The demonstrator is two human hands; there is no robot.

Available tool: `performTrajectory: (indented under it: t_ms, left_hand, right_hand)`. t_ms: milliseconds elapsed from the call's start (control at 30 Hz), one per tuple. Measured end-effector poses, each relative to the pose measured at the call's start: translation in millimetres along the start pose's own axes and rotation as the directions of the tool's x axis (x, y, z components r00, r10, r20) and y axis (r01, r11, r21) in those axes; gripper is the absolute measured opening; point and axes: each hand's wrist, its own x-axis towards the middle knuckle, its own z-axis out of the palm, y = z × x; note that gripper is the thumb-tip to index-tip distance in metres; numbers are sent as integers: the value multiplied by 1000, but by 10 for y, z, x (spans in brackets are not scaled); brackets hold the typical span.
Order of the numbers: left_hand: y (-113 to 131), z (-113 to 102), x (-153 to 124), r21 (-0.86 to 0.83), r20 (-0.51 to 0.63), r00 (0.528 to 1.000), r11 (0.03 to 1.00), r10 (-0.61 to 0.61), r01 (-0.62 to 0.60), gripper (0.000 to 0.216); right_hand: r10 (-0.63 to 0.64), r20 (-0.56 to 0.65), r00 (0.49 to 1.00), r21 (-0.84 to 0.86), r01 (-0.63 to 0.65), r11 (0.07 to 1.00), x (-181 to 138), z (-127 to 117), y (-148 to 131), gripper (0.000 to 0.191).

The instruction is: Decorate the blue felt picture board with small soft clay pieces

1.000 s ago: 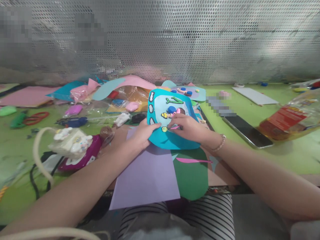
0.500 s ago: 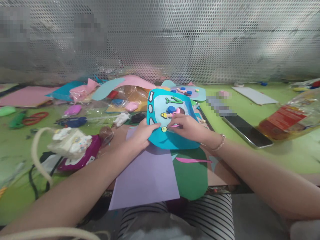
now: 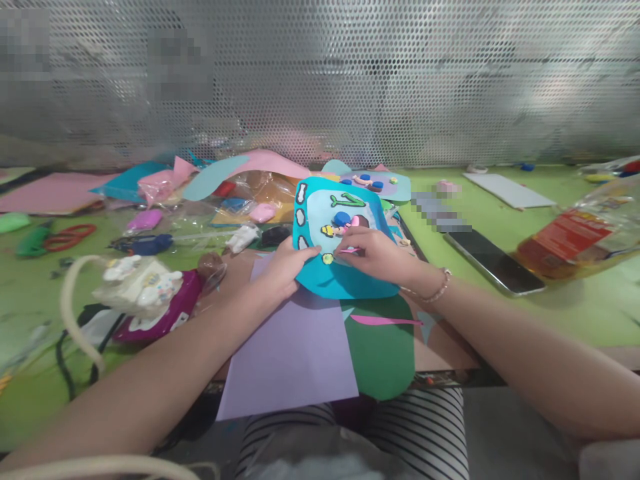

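A blue foam card (image 3: 345, 280) with a pale inner panel stands tilted up from the table, with clay figures stuck on it: white clouds, a green shape, a blue blob, a yellow and pink figure. My left hand (image 3: 285, 267) grips its lower left edge, thumb on the front. My right hand (image 3: 377, 257) rests on the card's face, fingers pinched on a thin pink strip (image 3: 350, 250). A lilac sheet (image 3: 295, 353) and a dark green sheet (image 3: 383, 347) lie under the card.
A phone (image 3: 493, 260) and a crinkled plastic bag (image 3: 585, 233) lie to the right. Coloured paper, clay lumps in bags (image 3: 250, 200), red scissors (image 3: 70, 237) and a magenta pouch with a white toy (image 3: 150, 293) crowd the left. A perforated metal wall (image 3: 350, 80) closes the back.
Almost nothing differs. My right hand's fingertips have shifted very slightly on the pink strip against the card; my left hand holds still.
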Motion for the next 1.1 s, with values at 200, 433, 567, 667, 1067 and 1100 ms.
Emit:
performTrajectory:
  t_ms: [200,433,567,667,1067,1100]
  left_hand:
    - [-1,-4,1,6,1,1000,1000,1,-1,39]
    - [11,4,-11,2,1,1000,1000,2,-2,40]
    - [8,-2,-5,10,7,1000,1000,8,-8,40]
    - [3,-11,0,17,4,1000,1000,14,-14,39]
    - [-1,-6,-3,12,10,1000,1000,19,-19,38]
    - [-3,-7,-2,11,14,1000,1000,20,-20,38]
  right_hand:
    - [5,7,1000,-1,-5,1000,-5,4,0,13]
    - [7,17,1000,18,-7,1000,-1,11,9,14]
    - [-1,10,1000,19,1,1000,-3,16,10,14]
    - [-4,11,1000,11,4,1000,-4,13,7,15]
    - [13,-3,1000,-28,-13,1000,-9,12,-2,18]
    - [21,-2,1000,-28,-21,999,-11,12,-3,19]
